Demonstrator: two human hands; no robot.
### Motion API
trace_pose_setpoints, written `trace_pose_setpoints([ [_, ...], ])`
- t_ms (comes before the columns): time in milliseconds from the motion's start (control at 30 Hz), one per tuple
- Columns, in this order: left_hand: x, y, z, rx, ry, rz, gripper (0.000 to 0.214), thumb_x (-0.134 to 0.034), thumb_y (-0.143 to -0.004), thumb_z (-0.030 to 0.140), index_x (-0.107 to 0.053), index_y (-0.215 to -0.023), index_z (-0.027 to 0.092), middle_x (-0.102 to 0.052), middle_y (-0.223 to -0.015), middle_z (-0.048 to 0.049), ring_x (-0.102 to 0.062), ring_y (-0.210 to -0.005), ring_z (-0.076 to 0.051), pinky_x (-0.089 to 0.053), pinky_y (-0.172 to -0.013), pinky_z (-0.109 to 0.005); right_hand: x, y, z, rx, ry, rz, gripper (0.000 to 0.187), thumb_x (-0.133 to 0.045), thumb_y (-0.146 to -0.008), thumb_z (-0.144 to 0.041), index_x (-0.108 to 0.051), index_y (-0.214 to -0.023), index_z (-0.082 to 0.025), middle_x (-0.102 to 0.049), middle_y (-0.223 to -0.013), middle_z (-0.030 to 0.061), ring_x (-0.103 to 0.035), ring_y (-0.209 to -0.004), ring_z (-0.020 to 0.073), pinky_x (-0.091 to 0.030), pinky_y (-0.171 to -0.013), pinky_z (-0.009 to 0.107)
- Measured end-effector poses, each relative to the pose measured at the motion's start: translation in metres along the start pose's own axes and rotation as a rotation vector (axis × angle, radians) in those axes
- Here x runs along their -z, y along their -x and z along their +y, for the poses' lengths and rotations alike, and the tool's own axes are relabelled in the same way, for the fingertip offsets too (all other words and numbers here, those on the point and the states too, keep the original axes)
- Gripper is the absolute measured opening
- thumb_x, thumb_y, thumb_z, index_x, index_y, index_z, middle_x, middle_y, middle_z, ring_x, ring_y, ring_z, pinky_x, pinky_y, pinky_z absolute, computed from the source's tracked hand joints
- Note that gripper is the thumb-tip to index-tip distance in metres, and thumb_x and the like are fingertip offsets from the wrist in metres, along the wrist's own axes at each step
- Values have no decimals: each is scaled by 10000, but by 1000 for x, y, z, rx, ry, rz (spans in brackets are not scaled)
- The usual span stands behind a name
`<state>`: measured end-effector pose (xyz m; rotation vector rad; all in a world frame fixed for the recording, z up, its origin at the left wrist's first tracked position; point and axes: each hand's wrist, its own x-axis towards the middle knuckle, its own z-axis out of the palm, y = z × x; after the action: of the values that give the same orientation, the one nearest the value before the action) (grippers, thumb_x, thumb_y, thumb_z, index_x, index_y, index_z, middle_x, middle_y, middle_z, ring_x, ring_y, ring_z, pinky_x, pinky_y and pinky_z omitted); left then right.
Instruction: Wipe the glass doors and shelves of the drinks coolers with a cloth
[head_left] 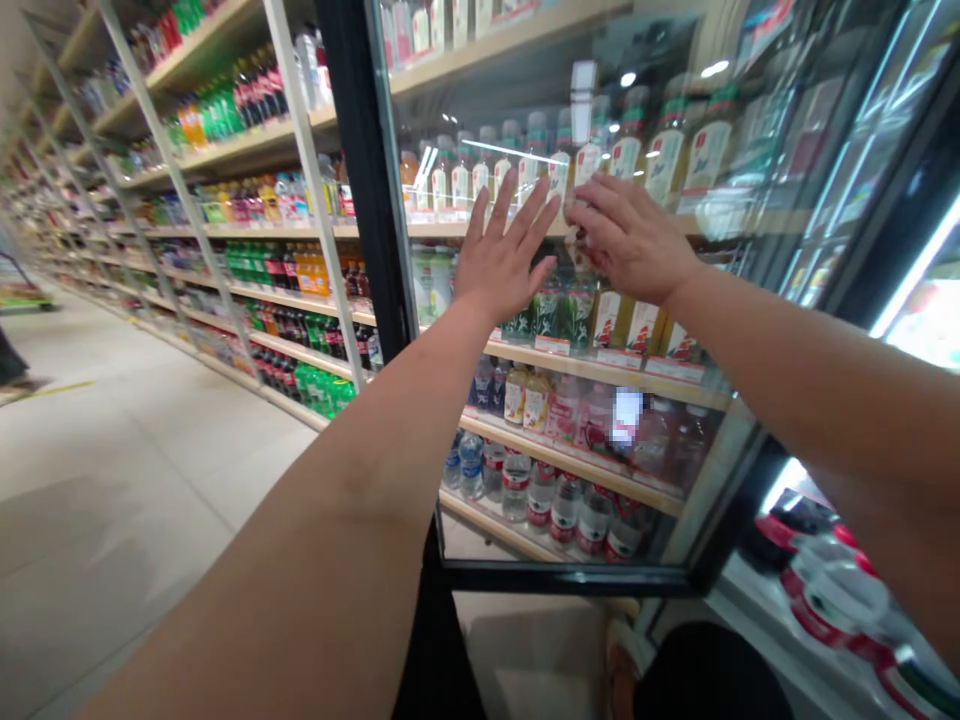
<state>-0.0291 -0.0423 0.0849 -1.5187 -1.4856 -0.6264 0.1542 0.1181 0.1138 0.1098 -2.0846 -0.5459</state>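
Note:
My left hand (501, 255) lies flat against a glass fridge door (675, 420), fingers stretched and spread, holding nothing. Beside it my right hand (628, 240) also rests on the glass, fingers extended and slightly bent, fingertips close to those of the left. The door has a black frame (375, 190) and stands swung out into the aisle. Through the glass I see shelves of bottled drinks (555, 490) and cartons.
Long open shelves (247, 200) of soft-drink bottles run along the left into the distance. A pale tiled floor (112, 470) stretches along the aisle. To the right is the open cooler with a lit strip (911, 275) and red-and-white packages (825, 590) low down.

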Motion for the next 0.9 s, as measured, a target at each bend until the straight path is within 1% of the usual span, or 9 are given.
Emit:
trace_pose_setpoints([
  [100,-1,0,0,-2,18,9,720,-359,-1012,494,-223,-1699,328,-30,-1711,169,211,-1572,-174,137,-1356,-494,3,-4,11,-235,109,231,520,-295,-1049,-365,-443,-1546,-323,-487,-1600,10,-304,-1567,241,-231,-1354,567],
  [167,-2,0,-1,-11,27,20,722,-366,-1010,494,-228,-1699,327,-30,-1707,168,214,-1569,-167,142,-1354,-477,-3,-1,9,-335,140,297,540,-273,-1050,-353,-410,-1568,-295,-455,-1622,28,-292,-1563,253,-201,-1361,575],
  [333,-9,1,-8,-70,36,79,751,-403,-1003,459,-168,-1706,340,-37,-1711,170,264,-1542,-145,177,-1335,-484,-16,11,-7,-127,102,80,641,-456,-1004,-446,-390,-1603,-229,-219,-1746,28,-101,-1643,290,-158,-1364,625],
  [433,-14,0,-12,-100,36,96,777,-424,-992,442,-129,-1707,362,2,-1705,190,283,-1532,-149,194,-1327,-494,-8,9,0,-42,97,-12,649,-500,-988,-463,-397,-1602,-280,-254,-1736,1,-152,-1638,270,-172,-1361,599],
  [533,-16,-1,-15,-113,55,113,759,-409,-999,445,-149,-1706,353,35,-1691,188,274,-1537,-152,221,-1319,-458,-3,9,4,-115,91,83,580,-376,-1038,-385,-400,-1605,-263,-334,-1705,20,-218,-1624,232,-202,-1353,575],
  [633,-15,-2,-15,-105,59,116,718,-376,-1020,466,-171,-1701,370,40,-1678,203,262,-1536,-123,235,-1312,-404,-10,12,-10,-218,97,220,602,-337,-1053,-415,-380,-1622,-222,-321,-1709,61,-198,-1631,235,-207,-1353,563],
  [800,-15,-1,-15,-118,79,116,731,-381,-1014,444,-174,-1706,331,-4,-1700,187,287,-1521,-134,249,-1309,-446,-18,6,-25,-36,6,-45,601,-420,-995,-416,-420,-1592,-353,-426,-1653,-27,-283,-1607,247,-237,-1334,624],
  [833,-15,-1,-15,-120,88,119,735,-383,-1011,444,-170,-1706,335,-6,-1701,188,288,-1522,-140,250,-1309,-455,-17,2,-21,-72,-2,-30,611,-405,-996,-423,-398,-1604,-366,-422,-1654,-39,-283,-1606,250,-226,-1336,632],
  [900,-15,-1,-15,-111,80,116,734,-384,-1010,458,-175,-1704,347,4,-1694,192,277,-1530,-138,243,-1313,-440,-12,-6,-13,-217,-1,108,631,-342,-1007,-454,-329,-1634,-386,-366,-1681,-75,-249,-1618,236,-186,-1360,602],
])
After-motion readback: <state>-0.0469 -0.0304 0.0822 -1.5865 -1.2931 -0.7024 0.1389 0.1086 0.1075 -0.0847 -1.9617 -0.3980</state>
